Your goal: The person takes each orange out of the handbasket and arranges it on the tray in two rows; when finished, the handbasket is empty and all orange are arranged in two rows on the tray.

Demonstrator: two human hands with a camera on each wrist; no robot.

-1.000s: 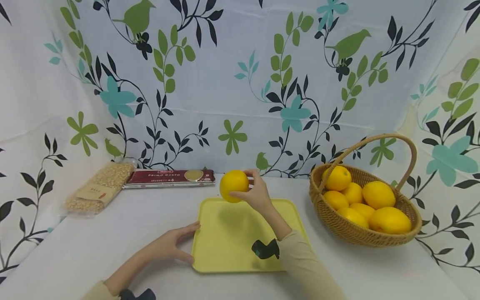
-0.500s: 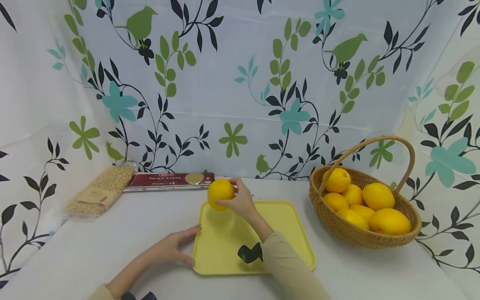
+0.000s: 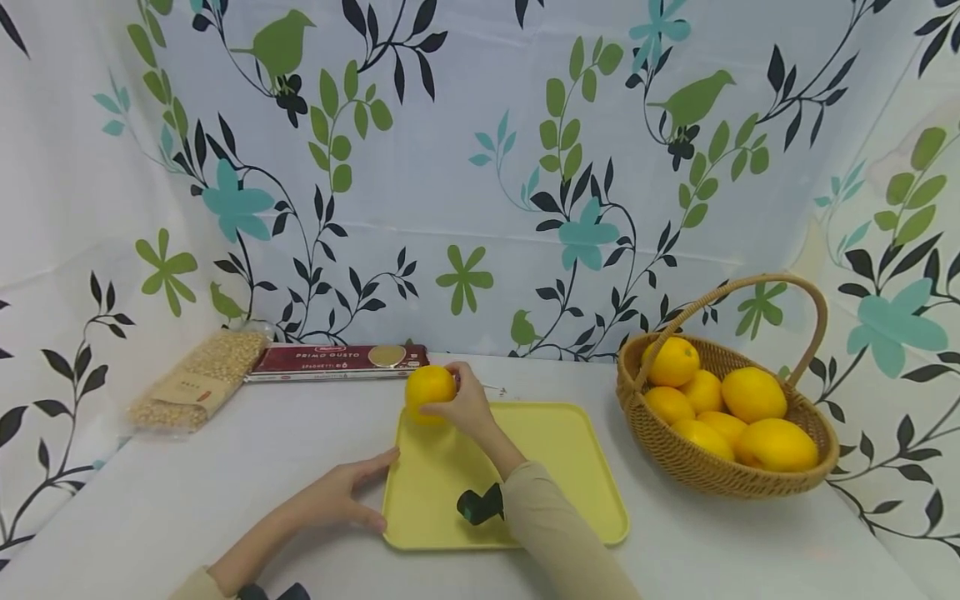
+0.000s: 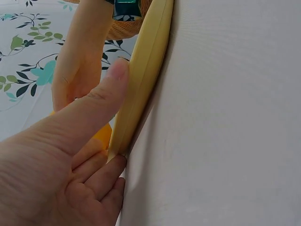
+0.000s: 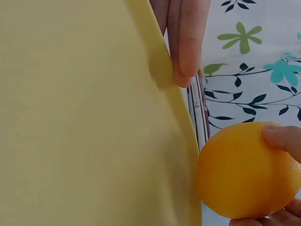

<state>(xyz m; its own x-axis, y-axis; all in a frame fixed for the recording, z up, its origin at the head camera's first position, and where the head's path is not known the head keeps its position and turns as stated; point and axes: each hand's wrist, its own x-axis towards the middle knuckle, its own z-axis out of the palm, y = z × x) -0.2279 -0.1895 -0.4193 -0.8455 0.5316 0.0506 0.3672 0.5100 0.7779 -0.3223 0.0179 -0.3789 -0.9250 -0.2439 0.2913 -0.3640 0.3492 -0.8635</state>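
My right hand (image 3: 471,408) grips a yellow-orange orange (image 3: 429,390) at the far left corner of the pale yellow tray (image 3: 540,483). In the right wrist view my thumb lies on the near side of the orange (image 5: 244,169), with fingertips under it, beside the tray rim (image 5: 181,113). Whether the orange touches the tray cannot be told. My left hand (image 3: 333,493) rests at the tray's left edge, thumb and fingers spread. In the left wrist view its thumb (image 4: 96,101) and fingertips touch the tray's outer side (image 4: 143,70).
A wicker basket (image 3: 675,450) with a tall handle stands at the right, holding several yellow-orange fruits. Along the back left lie a dark red spaghetti pack (image 3: 337,360) and a clear bag of pale grains (image 3: 202,379). A patterned cloth (image 3: 420,167) hangs behind the white table.
My right hand has carried the orange leftward and slightly lower in the view, from above the tray's back middle to its far left corner. My left hand stays at the left edge.
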